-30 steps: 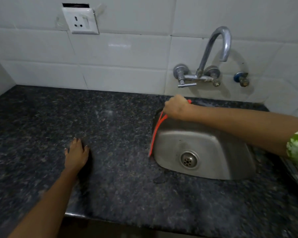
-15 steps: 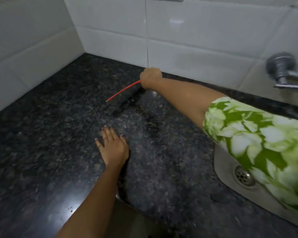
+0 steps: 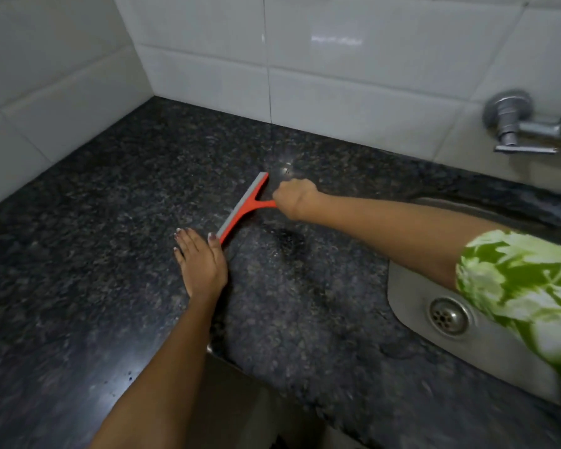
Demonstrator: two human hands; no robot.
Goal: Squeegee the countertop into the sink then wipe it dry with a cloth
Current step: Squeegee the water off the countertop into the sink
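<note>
Squeegee handle gripped in right hand; blade on countertop.

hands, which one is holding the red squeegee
The right hand, reaching across from the sink side, grips the handle of the red squeegee. The left hand holds nothing; it lies flat on the countertop beside the blade's near end.

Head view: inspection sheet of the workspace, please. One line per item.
Surface: dark speckled countertop, wet patch right of the blade.
Job's things: red squeegee, blade down on the counter; sink at right; no cloth seen.
Clutter: nothing seen.
Hands: right hand grips the squeegee handle; left hand rests flat on the counter, by the blade's near end.
Cables: nothing seen.
Surroundings: white tiled walls, tap at right.
</note>
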